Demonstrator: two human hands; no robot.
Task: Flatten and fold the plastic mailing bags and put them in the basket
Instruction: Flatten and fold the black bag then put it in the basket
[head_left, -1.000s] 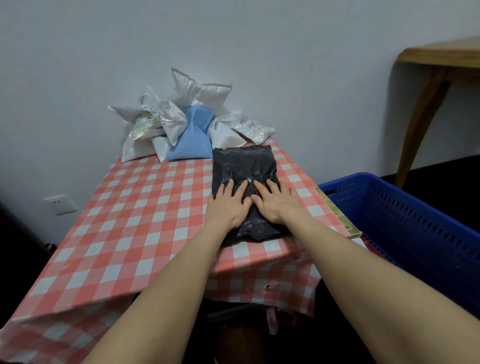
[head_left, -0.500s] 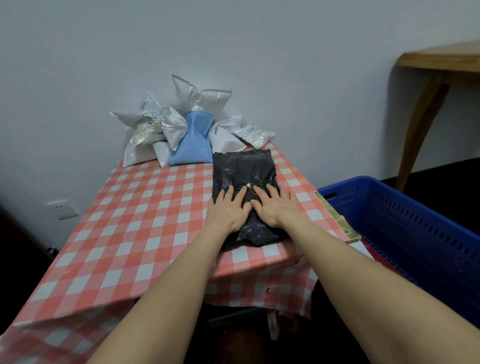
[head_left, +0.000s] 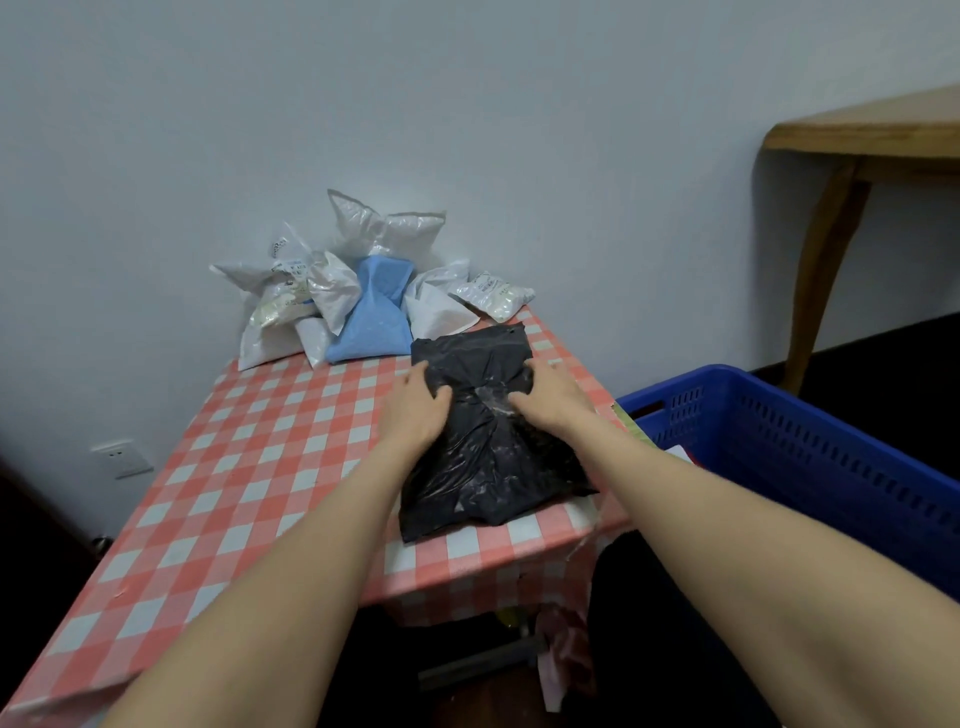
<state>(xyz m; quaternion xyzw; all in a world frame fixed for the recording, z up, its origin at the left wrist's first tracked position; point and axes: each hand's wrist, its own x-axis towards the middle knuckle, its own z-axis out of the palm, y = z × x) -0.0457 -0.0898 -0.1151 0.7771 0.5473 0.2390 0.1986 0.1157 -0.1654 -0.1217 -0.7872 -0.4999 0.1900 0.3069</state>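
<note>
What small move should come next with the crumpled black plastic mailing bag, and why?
Probably fold the far half of the black plastic mailing bag toward the near edge. The left hand and right hand pinch its sides near the middle, and it lies spread lengthwise on the red-and-white checked tablecloth, not yet folded.

The checked table (head_left: 249, 467) bears a black bag (head_left: 488, 467) and, farther back, piled bags (head_left: 337, 293).
</note>
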